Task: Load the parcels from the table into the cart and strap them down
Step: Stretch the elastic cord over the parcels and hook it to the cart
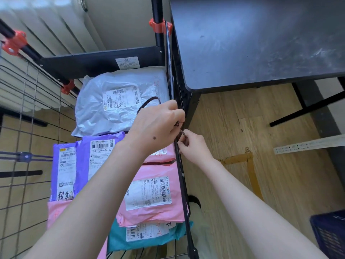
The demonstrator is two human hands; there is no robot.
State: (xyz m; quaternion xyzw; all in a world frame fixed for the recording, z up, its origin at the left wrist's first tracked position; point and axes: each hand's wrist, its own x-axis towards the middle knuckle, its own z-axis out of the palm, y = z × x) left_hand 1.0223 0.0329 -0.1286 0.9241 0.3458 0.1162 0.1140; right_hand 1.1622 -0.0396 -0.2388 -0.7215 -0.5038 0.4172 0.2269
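Black and scuffed, the table (261, 43) stands hard against the right side of the cart (183, 184), its corner just beyond your hands, so you work in a narrow gap. Pale wooden floor (233, 118) shows on the right, with brown tape (242, 159) stuck to it and a blue crate (330, 234) near the lower edge. Wire mesh (28, 128) forms the cart's left wall (red clamps (160, 25) grip its black posts).

Inside lie soft, crinkled plastic mailers with white labels: a grey parcel (115, 101) at the far end, purple parcels (93, 156) side by side in the middle, and a pink parcel (155, 193) over a teal parcel (145, 238) nearest you. A thin dark strap (147, 102) loops above the grey one's near corner and runs to the right rail.

Your left hand (156, 128) reaches across the parcels, forearm covering part of them, fingers curled and pinching the strap at the rail. Your right hand (194, 148) sits just below, outside the rail, fingers curled round the strap's end, possibly a hook, though it is mostly hidden.
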